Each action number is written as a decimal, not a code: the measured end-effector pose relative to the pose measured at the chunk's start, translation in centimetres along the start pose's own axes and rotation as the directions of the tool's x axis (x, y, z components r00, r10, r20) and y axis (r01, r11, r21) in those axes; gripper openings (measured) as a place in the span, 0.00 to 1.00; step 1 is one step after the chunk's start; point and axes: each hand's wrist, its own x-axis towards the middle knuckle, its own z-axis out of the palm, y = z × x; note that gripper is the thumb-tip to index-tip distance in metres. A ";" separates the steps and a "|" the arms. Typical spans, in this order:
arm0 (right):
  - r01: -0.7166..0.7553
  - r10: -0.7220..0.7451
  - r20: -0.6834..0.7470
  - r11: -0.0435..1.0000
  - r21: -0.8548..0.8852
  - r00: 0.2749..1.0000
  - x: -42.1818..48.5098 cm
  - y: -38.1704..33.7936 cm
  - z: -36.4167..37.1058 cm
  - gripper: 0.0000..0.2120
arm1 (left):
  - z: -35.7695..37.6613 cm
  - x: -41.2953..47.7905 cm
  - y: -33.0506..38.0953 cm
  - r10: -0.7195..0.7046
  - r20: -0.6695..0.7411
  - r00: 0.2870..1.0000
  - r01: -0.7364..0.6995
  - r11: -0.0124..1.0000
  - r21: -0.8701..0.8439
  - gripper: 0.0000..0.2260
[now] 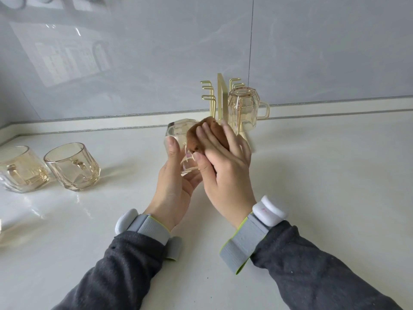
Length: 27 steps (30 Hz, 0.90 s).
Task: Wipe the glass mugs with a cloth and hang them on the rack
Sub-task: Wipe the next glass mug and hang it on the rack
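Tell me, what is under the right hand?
A brown cloth, pressed on the glass mug that the left hand holds. The mug's surface beneath the cloth is covered.

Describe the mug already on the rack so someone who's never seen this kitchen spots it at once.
At the back of the pale counter, a gold wire rack stands by the grey wall. On its right side hangs an amber faceted glass mug, handle pointing right. It alone is upside down; two mugs stand upright at left; a fourth mug is held under a brown cloth.

Brown cloth (196, 136) against glass mug (176, 132)
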 end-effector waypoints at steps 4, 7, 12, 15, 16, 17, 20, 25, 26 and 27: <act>0.137 -0.137 0.013 0.991 0.011 0.990 -0.2 -0.4 0.3 0.19 | -0.4 0.0 0.4 -0.018 -0.013 1.000 0.016 0.994 -0.106 0.37; 0.202 -0.202 0.006 0.979 0.020 0.979 -0.2 -0.3 0.2 0.17 | -0.6 0.0 0.6 -0.016 -0.029 0.999 0.012 0.988 -0.155 0.41; 0.230 -0.230 -0.029 0.973 0.003 0.973 -0.1 -0.4 0.0 0.15 | -0.7 0.2 0.8 -0.009 0.011 1.000 0.011 0.985 -0.171 0.41; 0.177 -0.177 -0.043 0.984 0.005 0.983 0.0 -0.5 -0.1 0.18 | -0.6 0.1 0.7 0.027 0.067 0.997 -0.021 0.996 -0.090 0.40; 0.156 -0.155 -0.053 0.988 0.010 0.986 0.0 -0.5 -0.2 0.19 | -0.5 0.0 0.7 0.042 0.081 0.996 -0.037 0.998 -0.059 0.38; 0.137 -0.136 -0.062 0.990 0.015 0.989 0.1 -0.4 -0.3 0.20 | -0.3 -0.1 0.7 0.053 0.096 0.994 -0.050 0.998 -0.034 0.37; 0.109 -0.106 -0.088 0.994 0.030 0.990 0.4 -0.1 -0.6 0.19 | -0.2 0.0 0.7 0.064 0.138 0.988 -0.070 0.997 0.034 0.36; 0.019 -0.010 -0.122 0.997 0.073 0.992 0.7 0.7 -0.7 0.18 | -0.3 0.1 -0.1 0.039 0.143 0.989 -0.054 0.993 0.105 0.30; -0.014 0.026 -0.129 0.995 0.094 0.991 0.8 0.8 -0.8 0.18 | -0.3 0.2 -0.3 0.037 0.145 0.989 -0.056 0.991 0.124 0.31; -0.051 0.066 -0.129 0.992 0.117 0.989 0.9 0.9 -0.9 0.17 | -0.3 0.1 -0.4 0.034 0.150 0.988 -0.055 0.989 0.136 0.30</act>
